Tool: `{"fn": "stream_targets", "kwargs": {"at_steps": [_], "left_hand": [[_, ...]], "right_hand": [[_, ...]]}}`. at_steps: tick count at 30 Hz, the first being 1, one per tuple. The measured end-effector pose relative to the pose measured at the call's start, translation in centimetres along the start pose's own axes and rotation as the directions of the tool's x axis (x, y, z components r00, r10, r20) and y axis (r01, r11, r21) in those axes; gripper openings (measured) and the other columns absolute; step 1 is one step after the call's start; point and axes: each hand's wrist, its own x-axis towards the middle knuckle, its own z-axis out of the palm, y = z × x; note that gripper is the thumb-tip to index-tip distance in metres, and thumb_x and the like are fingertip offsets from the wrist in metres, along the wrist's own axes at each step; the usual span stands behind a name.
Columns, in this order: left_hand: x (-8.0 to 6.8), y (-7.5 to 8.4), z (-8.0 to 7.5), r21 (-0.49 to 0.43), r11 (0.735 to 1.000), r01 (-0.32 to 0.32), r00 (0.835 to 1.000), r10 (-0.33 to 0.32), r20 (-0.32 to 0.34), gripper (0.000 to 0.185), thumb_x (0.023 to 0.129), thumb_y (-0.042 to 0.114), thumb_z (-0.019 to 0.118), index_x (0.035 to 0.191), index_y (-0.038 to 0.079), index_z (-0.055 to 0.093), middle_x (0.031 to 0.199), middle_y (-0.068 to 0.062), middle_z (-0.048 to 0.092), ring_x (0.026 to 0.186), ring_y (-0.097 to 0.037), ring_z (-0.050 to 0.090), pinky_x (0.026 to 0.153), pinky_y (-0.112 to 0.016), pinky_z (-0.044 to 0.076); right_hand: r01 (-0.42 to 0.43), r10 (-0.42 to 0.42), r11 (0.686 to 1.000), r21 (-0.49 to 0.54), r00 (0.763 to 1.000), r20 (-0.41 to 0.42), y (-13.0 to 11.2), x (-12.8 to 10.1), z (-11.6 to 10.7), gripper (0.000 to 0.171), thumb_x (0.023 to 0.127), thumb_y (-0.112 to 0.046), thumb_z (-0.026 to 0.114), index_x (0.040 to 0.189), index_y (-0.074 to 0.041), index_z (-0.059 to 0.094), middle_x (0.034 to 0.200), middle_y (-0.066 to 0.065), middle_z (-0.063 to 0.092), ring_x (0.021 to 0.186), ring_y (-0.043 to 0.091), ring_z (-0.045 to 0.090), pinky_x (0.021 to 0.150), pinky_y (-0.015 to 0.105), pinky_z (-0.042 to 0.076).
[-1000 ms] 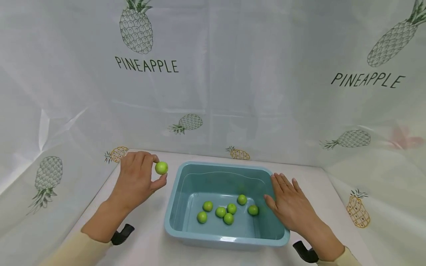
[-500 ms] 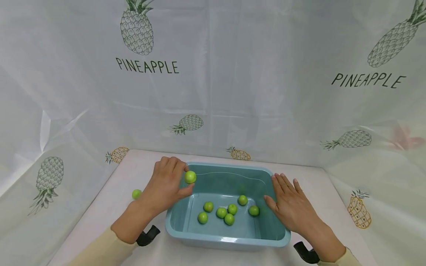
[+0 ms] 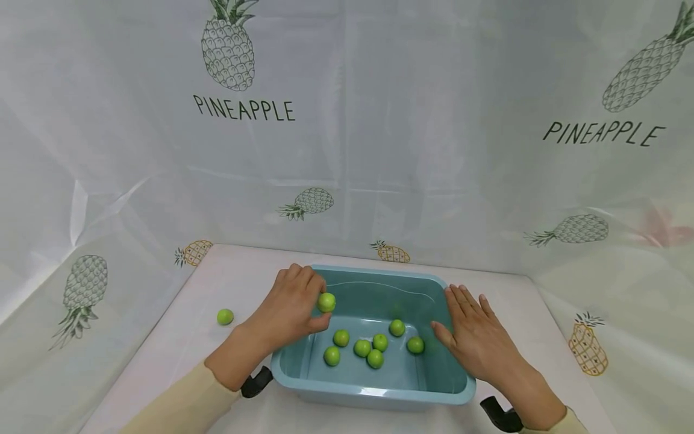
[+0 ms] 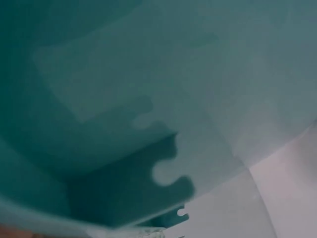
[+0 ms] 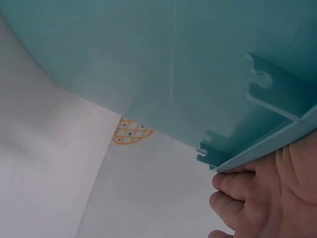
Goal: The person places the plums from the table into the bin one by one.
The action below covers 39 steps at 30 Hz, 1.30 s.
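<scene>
My left hand pinches a small round green fruit between thumb and fingertips, above the left side of a blue-green plastic basin. Several similar green fruits lie on the basin's floor, most of them grouped near the middle. With fingers straight, my right hand rests on the basin's right rim; the right wrist view shows that hand against the rim's underside. In the left wrist view the basin's outer wall fills most of the picture, so the held fruit is hidden there.
One more green fruit sits on the white table left of the basin. Behind and at both sides stands a pale sheet printed with pineapples, meeting the table's far edge.
My left hand has carried its fruit rightward and down from beside the basin to above its inside. The fruit on the table has come out from behind that arm. My right hand stays put.
</scene>
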Motion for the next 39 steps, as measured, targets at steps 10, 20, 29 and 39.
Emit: {"fn": "stream_targets", "kwargs": {"at_steps": [10,20,29,39], "left_hand": [[0.3,-0.1,1.0,0.025,1.0,0.002,0.997,-0.004,0.078,0.035,0.084,0.034,0.083,0.099,0.01,0.064,0.087,0.002,0.05,0.083,-0.018,0.038,0.079,-0.035,0.038],[0.2,-0.1,1.6,0.108,0.994,-0.002,0.993,-0.01,0.116,0.037,0.084,0.04,0.086,0.091,0.013,0.062,0.084,0.001,0.05,0.084,-0.02,0.043,0.079,-0.039,0.037],[0.1,-0.3,1.4,0.156,0.988,-0.003,0.991,-0.018,0.131,0.041,0.083,0.044,0.087,0.093,0.011,0.065,0.082,0.001,0.049,0.083,-0.02,0.043,0.079,-0.04,0.037],[0.3,-0.5,1.2,0.117,0.992,0.04,0.985,-0.059,0.162,0.031,0.09,0.035,0.083,0.104,0.011,0.071,0.09,-0.001,0.057,0.088,-0.021,0.048,0.082,-0.041,0.04]], "right_hand": [[0.0,0.0,1.0,0.002,1.0,-0.007,0.0,0.0,0.2,0.081,0.109,-0.05,0.052,0.159,0.012,0.034,0.165,0.031,0.036,0.155,0.051,0.029,0.123,0.071,0.025],[-0.004,0.004,1.0,-0.01,1.0,-0.012,-0.2,0.0,0.3,0.081,0.108,-0.048,0.055,0.158,0.012,0.035,0.164,0.031,0.038,0.155,0.05,0.031,0.123,0.07,0.026],[-0.014,0.014,1.0,0.012,1.0,-0.008,-0.3,0.0,0.3,0.081,0.107,-0.047,0.056,0.159,0.012,0.034,0.165,0.032,0.036,0.155,0.052,0.03,0.123,0.071,0.025],[-0.01,0.01,1.0,0.004,1.0,-0.013,-0.2,-0.1,0.3,0.081,0.107,-0.047,0.057,0.158,0.011,0.036,0.163,0.031,0.039,0.154,0.052,0.032,0.122,0.072,0.026]]}}
